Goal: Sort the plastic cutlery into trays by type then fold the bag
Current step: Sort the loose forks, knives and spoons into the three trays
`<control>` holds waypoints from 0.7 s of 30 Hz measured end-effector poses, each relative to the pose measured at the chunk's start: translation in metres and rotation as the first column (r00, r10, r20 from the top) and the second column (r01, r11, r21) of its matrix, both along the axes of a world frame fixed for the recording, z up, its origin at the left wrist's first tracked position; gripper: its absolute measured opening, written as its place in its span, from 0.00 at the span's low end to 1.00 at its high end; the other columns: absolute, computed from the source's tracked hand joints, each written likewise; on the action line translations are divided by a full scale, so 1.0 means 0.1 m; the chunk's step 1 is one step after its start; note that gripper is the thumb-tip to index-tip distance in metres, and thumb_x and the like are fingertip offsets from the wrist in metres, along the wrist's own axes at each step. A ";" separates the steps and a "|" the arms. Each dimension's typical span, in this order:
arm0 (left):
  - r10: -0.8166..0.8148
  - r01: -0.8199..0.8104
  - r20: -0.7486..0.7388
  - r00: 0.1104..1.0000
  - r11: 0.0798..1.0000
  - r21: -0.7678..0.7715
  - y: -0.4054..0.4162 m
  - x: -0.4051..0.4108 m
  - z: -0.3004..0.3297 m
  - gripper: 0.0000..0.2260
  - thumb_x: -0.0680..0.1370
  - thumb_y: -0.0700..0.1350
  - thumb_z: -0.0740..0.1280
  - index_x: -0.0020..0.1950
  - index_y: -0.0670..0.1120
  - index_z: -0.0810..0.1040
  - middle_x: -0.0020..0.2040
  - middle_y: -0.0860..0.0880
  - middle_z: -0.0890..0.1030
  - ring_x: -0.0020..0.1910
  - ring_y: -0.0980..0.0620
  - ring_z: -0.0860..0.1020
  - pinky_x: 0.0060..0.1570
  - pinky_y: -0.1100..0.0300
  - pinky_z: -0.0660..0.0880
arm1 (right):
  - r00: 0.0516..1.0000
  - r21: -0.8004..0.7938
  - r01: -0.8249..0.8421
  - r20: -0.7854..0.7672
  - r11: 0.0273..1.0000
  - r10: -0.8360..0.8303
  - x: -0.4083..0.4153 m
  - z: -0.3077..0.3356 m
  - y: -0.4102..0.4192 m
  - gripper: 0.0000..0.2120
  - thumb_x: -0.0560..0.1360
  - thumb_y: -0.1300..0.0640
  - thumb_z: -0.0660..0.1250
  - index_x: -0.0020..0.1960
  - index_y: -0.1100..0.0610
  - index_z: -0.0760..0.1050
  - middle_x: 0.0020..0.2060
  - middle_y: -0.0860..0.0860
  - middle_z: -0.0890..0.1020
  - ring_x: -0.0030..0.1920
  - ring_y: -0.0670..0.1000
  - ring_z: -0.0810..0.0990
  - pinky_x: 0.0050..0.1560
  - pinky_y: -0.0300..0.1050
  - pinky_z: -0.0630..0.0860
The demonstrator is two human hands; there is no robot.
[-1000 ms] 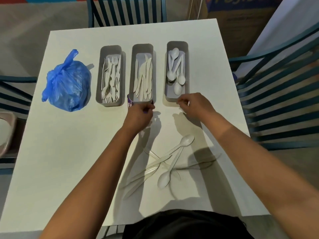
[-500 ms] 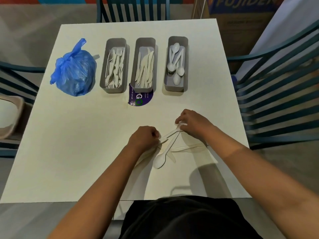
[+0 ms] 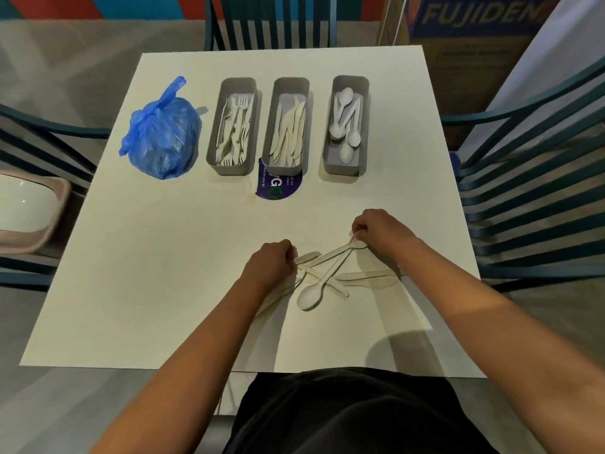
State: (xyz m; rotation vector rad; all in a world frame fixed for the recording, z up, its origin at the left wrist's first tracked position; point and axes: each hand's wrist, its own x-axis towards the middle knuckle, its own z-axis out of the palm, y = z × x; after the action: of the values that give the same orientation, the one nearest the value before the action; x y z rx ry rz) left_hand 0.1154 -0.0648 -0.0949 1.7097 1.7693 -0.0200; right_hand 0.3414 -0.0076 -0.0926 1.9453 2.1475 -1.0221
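on the white table (image 3: pixel 137 290), going left to right from the knife tray (image 3: pixel 288 124): the knotted blue bag (image 3: pixel 162 134) sits far left of it, the fork tray (image 3: pixel 234 126) just beside it on the left, and the spoon tray (image 3: pixel 346 124) a little apart on its right. nearer me than the knife tray, my left hand (image 3: pixel 270 263) is curled on the handles at the left of the loose cutlery pile (image 3: pixel 327 273). my right hand (image 3: pixel 379 229) pinches the end of a white spoon (image 3: pixel 334 253) at the pile's right edge.
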 end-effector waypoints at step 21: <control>0.625 -0.306 0.676 0.391 0.780 -0.546 0.53 -0.06 0.51 0.11 0.79 0.33 0.59 0.56 0.45 0.76 0.45 0.52 0.81 0.33 0.60 0.82 0.34 0.67 0.77 | 0.809 0.011 0.473 -0.402 0.881 -0.430 -0.16 0.22 0.36 0.12 0.73 0.67 0.61 0.55 0.60 0.76 0.45 0.53 0.74 0.44 0.52 0.72 0.37 0.38 0.68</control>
State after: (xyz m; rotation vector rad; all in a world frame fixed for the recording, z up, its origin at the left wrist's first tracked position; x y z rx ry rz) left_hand 0.1090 -0.0116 -0.0441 0.6418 1.2910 0.6311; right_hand 0.3259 0.0283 -0.0704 2.5822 1.9757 -1.5076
